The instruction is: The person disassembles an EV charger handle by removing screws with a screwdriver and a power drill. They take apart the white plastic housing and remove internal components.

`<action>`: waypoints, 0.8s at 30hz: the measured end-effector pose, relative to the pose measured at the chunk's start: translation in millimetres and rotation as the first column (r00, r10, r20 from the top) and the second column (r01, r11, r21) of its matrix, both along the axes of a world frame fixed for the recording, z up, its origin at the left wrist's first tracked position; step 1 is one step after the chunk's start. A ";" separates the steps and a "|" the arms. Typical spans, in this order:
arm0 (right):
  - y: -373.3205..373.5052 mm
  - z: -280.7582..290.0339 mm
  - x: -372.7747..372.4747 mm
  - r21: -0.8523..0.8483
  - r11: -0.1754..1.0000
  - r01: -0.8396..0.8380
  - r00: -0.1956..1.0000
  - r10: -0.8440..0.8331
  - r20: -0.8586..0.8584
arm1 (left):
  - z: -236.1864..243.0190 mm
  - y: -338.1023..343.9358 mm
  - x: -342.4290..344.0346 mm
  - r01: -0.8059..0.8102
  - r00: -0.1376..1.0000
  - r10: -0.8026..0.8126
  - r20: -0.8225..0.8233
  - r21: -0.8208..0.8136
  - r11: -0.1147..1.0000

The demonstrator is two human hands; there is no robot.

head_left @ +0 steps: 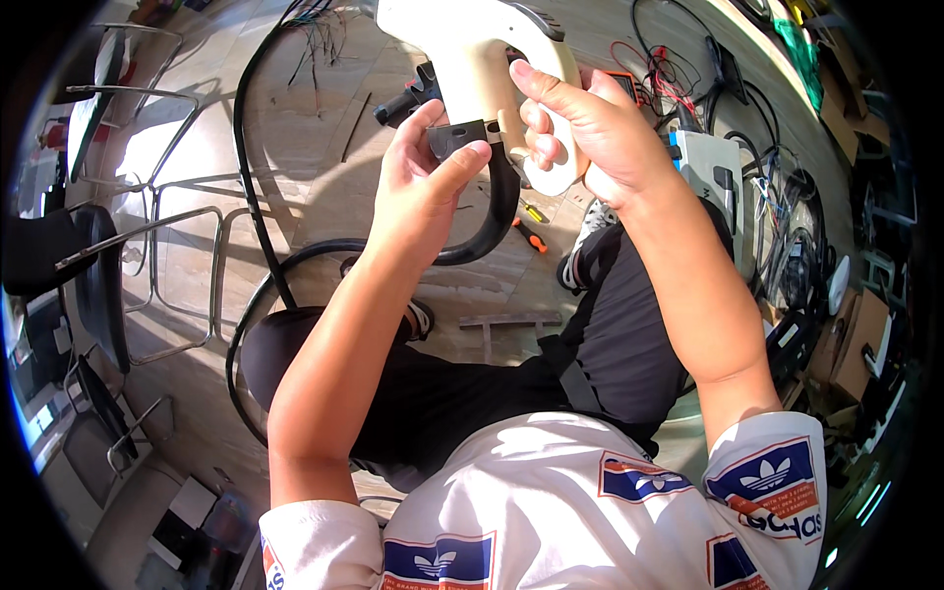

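Note:
I hold a cream plastic gun-shaped housing [468,77] up above my legs. My right hand [605,133] is closed around its looped handle [547,49] on the right side, thumb raised along it. A cream rounded piece [557,173] shows under those fingers. My left hand [428,172] is wrapped on a black collar [454,136] at the lower end of the housing, thumb pressed near its lower edge. A thick black cable [482,236] leaves the collar and curves down to the left.
Screwdrivers [529,234] and a flat metal piece [506,322] lie on the tiled floor [197,265]. Chairs with metal frames [103,295] stand at left. At right are a grey case [706,162], tangled cables [782,236] and cardboard boxes [846,344]. Loose wires [313,34] lie ahead.

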State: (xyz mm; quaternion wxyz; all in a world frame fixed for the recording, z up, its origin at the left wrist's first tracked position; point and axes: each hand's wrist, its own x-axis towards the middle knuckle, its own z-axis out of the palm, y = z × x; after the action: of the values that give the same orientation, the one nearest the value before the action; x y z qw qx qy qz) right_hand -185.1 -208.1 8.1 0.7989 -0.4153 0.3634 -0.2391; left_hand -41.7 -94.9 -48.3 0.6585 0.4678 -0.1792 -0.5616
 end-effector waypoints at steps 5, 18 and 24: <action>-2.3 -4.7 -3.2 0.005 1.000 -0.004 1.000 0.004 -0.009 | 4.9 -3.6 3.4 0.206 0.951 -0.204 0.232 0.013 0.978; 2.0 -5.3 -3.3 -0.041 0.999 -0.031 1.000 0.031 0.001 | 0.9 -7.1 16.2 0.376 0.912 -0.377 0.160 0.032 0.926; 2.4 -5.2 -3.7 -0.055 0.997 -0.046 0.999 0.047 0.018 | -3.2 -6.4 10.3 0.351 0.915 -0.346 0.205 0.012 0.936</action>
State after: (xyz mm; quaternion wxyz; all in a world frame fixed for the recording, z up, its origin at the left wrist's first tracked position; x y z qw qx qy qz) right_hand -188.8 -205.7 2.9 0.7961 -0.4429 0.3395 -0.2342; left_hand -31.4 -101.3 -51.5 0.5317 0.4753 -0.3333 -0.6167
